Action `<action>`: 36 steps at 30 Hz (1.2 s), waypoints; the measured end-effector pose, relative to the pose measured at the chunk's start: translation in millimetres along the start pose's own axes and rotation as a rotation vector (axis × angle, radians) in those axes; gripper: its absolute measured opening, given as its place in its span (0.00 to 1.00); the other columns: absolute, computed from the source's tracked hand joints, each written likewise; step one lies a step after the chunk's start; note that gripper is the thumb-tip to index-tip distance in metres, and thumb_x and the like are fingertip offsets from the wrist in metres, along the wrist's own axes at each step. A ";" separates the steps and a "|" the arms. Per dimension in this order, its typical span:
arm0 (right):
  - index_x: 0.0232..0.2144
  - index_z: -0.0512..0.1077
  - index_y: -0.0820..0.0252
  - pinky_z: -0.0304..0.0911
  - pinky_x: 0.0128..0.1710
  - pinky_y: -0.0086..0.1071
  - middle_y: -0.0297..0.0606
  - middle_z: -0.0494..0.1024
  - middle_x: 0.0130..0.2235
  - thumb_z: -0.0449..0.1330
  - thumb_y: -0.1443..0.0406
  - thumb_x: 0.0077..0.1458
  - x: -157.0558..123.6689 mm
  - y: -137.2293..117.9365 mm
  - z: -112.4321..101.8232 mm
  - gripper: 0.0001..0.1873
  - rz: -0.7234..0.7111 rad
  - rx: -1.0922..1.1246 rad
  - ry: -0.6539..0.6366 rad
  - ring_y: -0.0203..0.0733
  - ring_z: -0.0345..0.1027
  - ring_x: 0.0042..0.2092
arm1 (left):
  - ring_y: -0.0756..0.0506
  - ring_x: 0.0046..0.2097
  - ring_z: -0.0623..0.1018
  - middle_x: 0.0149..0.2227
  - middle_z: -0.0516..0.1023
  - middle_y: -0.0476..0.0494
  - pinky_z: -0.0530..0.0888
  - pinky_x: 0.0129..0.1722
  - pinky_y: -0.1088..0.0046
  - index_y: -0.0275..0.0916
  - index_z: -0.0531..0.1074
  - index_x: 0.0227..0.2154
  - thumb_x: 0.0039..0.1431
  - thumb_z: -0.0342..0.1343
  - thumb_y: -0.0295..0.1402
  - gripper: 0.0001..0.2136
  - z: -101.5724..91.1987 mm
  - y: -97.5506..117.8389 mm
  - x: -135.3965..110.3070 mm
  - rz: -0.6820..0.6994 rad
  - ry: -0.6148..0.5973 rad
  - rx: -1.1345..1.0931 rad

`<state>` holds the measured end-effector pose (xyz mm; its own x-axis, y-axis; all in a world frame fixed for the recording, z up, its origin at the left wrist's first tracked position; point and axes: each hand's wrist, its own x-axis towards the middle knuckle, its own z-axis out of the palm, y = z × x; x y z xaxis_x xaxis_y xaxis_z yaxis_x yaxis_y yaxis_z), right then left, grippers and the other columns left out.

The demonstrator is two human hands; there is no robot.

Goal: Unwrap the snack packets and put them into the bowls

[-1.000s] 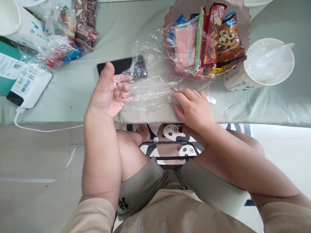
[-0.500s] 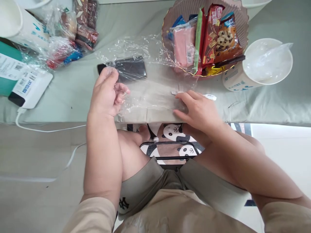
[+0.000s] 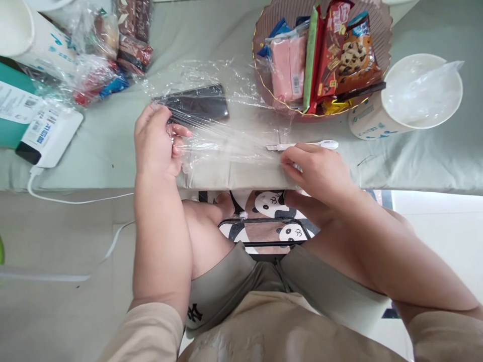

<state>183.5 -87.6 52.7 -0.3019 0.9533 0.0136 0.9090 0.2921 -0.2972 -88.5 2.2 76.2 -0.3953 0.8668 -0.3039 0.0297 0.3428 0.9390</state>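
A sheet of clear plastic film [image 3: 234, 138] stretches between my two hands over the table's front part. My left hand [image 3: 156, 138] pinches its left end, fingers curled. At the right end, my right hand [image 3: 315, 168] has its thumb and fingers pressed together on the film's edge. Just beyond the right fingers lies a white utility knife [image 3: 324, 145], its blade end pointing left. Under the film, beside my left hand, a black phone [image 3: 204, 103] rests on the cloth, partly covered by the crinkled plastic.
A ribbed bowl [image 3: 260, 30] of wrapped snacks stands at the back. Right of it is a paper cup [image 3: 426, 123] holding clear plastic. On the left are bagged snacks [image 3: 132, 50], another paper cup [image 3: 49, 48] and a white device [image 3: 56, 136] with a cable [image 3: 79, 202].
My left hand has moved slightly left, drawing the film into taut folds. My right fingers, spread before, have closed on the film, and more of the knife shows.
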 end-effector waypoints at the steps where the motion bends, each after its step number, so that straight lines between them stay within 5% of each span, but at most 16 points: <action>1: 0.43 0.78 0.56 0.52 0.32 0.34 0.40 0.82 0.38 0.54 0.67 0.63 -1.3 1.1 -1.8 0.12 -0.024 0.016 0.017 0.43 0.70 0.33 | 0.52 0.16 0.52 0.13 0.65 0.59 0.38 0.25 0.65 0.44 0.59 0.31 0.58 0.51 0.31 0.05 0.1 0.0 0.2 0.002 0.008 -0.008; 4: 0.47 0.78 0.55 0.60 0.35 0.37 0.40 0.80 0.37 0.53 0.67 0.64 -4.8 2.5 -10.1 0.15 -0.114 0.080 0.103 0.44 0.72 0.35 | 0.53 0.16 0.49 0.13 0.67 0.60 0.38 0.24 0.66 0.44 0.58 0.31 0.59 0.50 0.30 0.05 -1.2 -0.7 1.3 -0.003 0.002 -0.003; 9: 0.32 0.73 0.55 0.68 0.40 0.39 0.41 0.79 0.36 0.53 0.66 0.65 -7.3 0.1 -18.7 0.11 -0.159 0.354 0.441 0.45 0.76 0.40 | 0.53 0.17 0.50 0.15 0.68 0.59 0.41 0.23 0.67 0.44 0.61 0.32 0.61 0.53 0.34 0.05 -5.3 -1.8 4.4 -0.065 -0.049 0.062; 13: 0.32 0.71 0.53 0.70 0.42 0.41 0.36 0.80 0.33 0.53 0.59 0.70 -7.5 -3.0 -15.2 0.13 0.012 0.628 0.472 0.45 0.78 0.39 | 0.51 0.21 0.63 0.24 0.72 0.54 0.50 0.24 0.71 0.45 0.63 0.41 0.62 0.52 0.35 0.06 -4.6 -3.8 4.3 -0.044 -0.067 0.034; 15: 0.35 0.72 0.51 0.67 0.34 0.38 0.33 0.75 0.28 0.54 0.53 0.71 -6.4 -3.1 -12.9 0.14 0.148 0.683 0.478 0.42 0.73 0.29 | 0.50 0.27 0.70 0.31 0.70 0.52 0.57 0.27 0.72 0.44 0.61 0.43 0.61 0.51 0.31 0.08 -2.8 -5.7 -1.1 0.167 0.073 -0.038; 17: 0.38 0.72 0.50 0.58 0.26 0.36 0.32 0.73 0.26 0.56 0.50 0.70 -4.2 -1.6 -11.0 0.14 0.231 0.724 0.509 0.38 0.64 0.22 | 0.49 0.34 0.71 0.36 0.64 0.49 0.66 0.35 0.70 0.43 0.61 0.39 0.59 0.50 0.27 0.07 -0.8 -8.4 -12.4 0.549 0.265 -0.114; 19: 0.40 0.72 0.49 0.53 0.22 0.35 0.32 0.73 0.27 0.59 0.49 0.68 -1.3 0.8 -9.2 0.13 0.272 0.768 0.532 0.37 0.61 0.20 | 0.47 0.37 0.71 0.36 0.63 0.47 0.70 0.44 0.66 0.44 0.64 0.32 0.60 0.51 0.29 0.03 1.5 -12.0 -28.7 0.950 0.300 -0.132; 22: 0.40 0.71 0.50 0.52 0.22 0.35 0.32 0.71 0.26 0.62 0.48 0.66 2.8 4.2 -6.1 0.14 0.271 0.794 0.548 0.36 0.60 0.21 | 0.42 0.41 0.76 0.36 0.76 0.46 0.72 0.49 0.59 0.45 0.73 0.35 0.57 0.64 0.43 0.09 7.1 -19.3 -53.3 1.184 -0.290 0.167; 24: 0.40 0.70 0.50 0.52 0.23 0.34 0.32 0.69 0.25 0.62 0.48 0.66 4.8 6.4 -3.8 0.15 0.246 0.788 0.566 0.36 0.59 0.22 | 0.38 0.47 0.79 0.42 0.81 0.43 0.74 0.51 0.56 0.45 0.76 0.40 0.52 0.69 0.44 0.16 12.2 -24.3 -62.4 1.083 -0.529 0.392; 26: 0.39 0.70 0.51 0.52 0.24 0.34 0.31 0.67 0.25 0.63 0.47 0.65 6.2 10.0 -1.1 0.17 0.225 0.780 0.593 0.36 0.58 0.23 | 0.38 0.45 0.82 0.41 0.83 0.42 0.77 0.47 0.57 0.43 0.78 0.38 0.55 0.67 0.40 0.11 15.8 -28.1 -63.4 0.877 -0.585 0.483; 30: 0.41 0.71 0.50 0.51 0.26 0.35 0.28 0.61 0.23 0.65 0.41 0.59 9.2 22.6 5.0 0.23 0.186 0.806 0.638 0.36 0.51 0.23 | 0.45 0.29 0.82 0.27 0.82 0.44 0.78 0.32 0.66 0.39 0.79 0.30 0.64 0.58 0.40 0.12 13.5 -27.0 -52.9 0.392 -0.748 0.252; 33: 0.46 0.69 0.48 0.60 0.31 0.39 0.35 0.70 0.28 0.61 0.38 0.59 10.3 28.5 6.2 0.26 0.146 0.794 0.617 0.43 0.65 0.30 | 0.44 0.26 0.82 0.25 0.83 0.41 0.77 0.27 0.69 0.39 0.81 0.27 0.61 0.60 0.43 0.14 9.6 -19.6 -48.0 0.093 -0.963 0.067; 36: 0.54 0.64 0.48 0.70 0.46 0.47 0.46 0.79 0.44 0.55 0.36 0.61 8.9 26.9 2.0 0.30 0.086 0.819 0.505 0.53 0.76 0.49 | 0.39 0.27 0.84 0.25 0.84 0.38 0.79 0.27 0.65 0.39 0.82 0.25 0.57 0.60 0.45 0.15 11.2 -11.7 -47.9 -0.089 -1.111 0.057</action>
<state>204.8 -71.4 42.9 0.0895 0.9457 0.3125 0.3821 0.2571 -0.8876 -59.6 -39.3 78.0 0.6414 0.6710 -0.3719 0.0957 0.4110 0.9066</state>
